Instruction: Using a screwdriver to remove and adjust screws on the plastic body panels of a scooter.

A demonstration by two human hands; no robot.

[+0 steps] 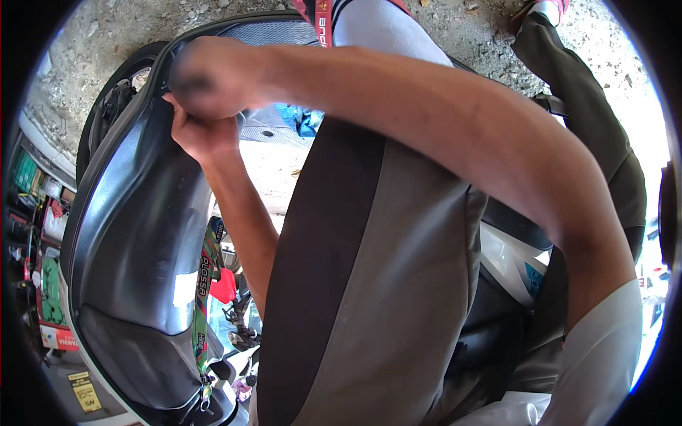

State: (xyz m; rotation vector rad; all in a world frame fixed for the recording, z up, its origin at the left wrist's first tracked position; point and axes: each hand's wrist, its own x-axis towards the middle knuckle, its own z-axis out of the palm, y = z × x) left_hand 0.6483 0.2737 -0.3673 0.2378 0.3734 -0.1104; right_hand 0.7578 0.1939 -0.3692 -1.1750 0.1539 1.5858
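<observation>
My right arm (455, 106) reaches across from the lower right. My right hand (220, 71) is closed around something dark and blurred at the upper end of a glossy black scooter panel (135, 234). Just beneath it my left hand (206, 135) has its fingers bent and pinched together against the panel's edge. What the left fingers hold, if anything, is hidden. From the lower end of the panel hangs a patterned green lanyard (202, 298) with a metal clip. A large brown-and-black padded seat (383, 270) fills the middle, to the right of my left forearm.
A black tyre (89, 135) shows past the panel. Blue crumpled material (302, 121) lies by the pale floorboard. A white body panel (508, 263) is right of the seat. Dark trousers (618, 149) and gravel ground (469, 28) are beyond. Boxes and tools (50, 284) stand far left.
</observation>
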